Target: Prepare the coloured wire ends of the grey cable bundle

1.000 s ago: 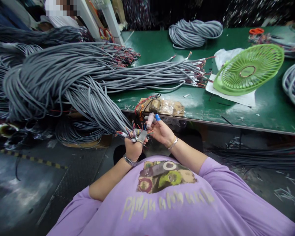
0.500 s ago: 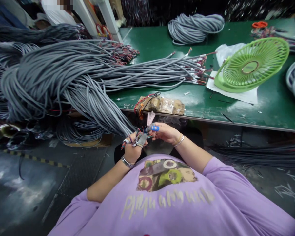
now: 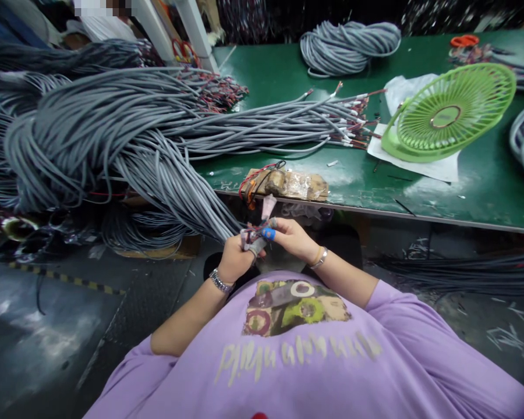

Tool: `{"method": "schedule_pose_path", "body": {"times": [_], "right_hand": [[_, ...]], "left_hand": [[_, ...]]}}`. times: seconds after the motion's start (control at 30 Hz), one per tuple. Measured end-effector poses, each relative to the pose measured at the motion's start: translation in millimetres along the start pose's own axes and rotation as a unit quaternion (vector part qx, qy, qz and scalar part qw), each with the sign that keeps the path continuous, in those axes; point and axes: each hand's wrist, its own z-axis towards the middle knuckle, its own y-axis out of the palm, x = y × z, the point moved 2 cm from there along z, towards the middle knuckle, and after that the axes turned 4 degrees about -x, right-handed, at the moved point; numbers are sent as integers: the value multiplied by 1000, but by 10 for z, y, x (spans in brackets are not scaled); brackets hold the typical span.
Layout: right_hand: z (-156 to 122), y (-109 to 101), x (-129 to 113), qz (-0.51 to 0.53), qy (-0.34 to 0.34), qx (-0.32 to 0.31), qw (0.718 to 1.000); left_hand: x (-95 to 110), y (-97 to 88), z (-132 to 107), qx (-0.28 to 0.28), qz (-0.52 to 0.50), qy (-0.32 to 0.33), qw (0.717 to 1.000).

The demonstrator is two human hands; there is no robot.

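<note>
A thick bundle of grey cables [image 3: 186, 183] hangs over the bench's front edge, its ends meeting my hands in front of my body. My left hand [image 3: 237, 256] is closed around those ends, and a grey wrap covers its thumb. Thin coloured wires [image 3: 254, 231] stick out between the hands. My right hand [image 3: 292, 238] pinches at the wires, thumb against fingers, with a blue wrap on the thumb and a grey one on a finger. Which single wire it grips is too small to tell.
On the green bench [image 3: 353, 198] lie more grey cables [image 3: 262, 131] with stripped ends, a coiled cable [image 3: 349, 48] and a green fan [image 3: 445, 116]. A wooden block with tape [image 3: 305, 185] sits at the front edge. Orange-handled scissors [image 3: 464, 41] lie far right.
My right hand has moved slightly left and closed in on the wires, its thumb now lower. My left hand has turned, hiding the wire ends that stuck out on its left.
</note>
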Motion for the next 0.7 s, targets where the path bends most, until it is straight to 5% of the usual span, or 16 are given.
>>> {"method": "schedule_pose_path", "body": {"times": [0.17, 0.3, 0.5, 0.6, 0.7], "right_hand": [[-124, -14, 89, 47, 12, 67, 997], [-128, 106, 163, 87, 13, 80, 993], [-96, 180, 138, 104, 42, 95, 989], [-82, 191, 110, 109, 61, 48, 991], [-48, 205, 96, 95, 74, 15, 993]], "left_hand": [[39, 8, -15, 71, -68, -34, 995], [6, 34, 16, 68, -105, -18, 992], [-3, -41, 35, -41, -87, 7, 995], [55, -83, 11, -123, -62, 36, 990], [81, -96, -19, -135, -45, 46, 989]]}}
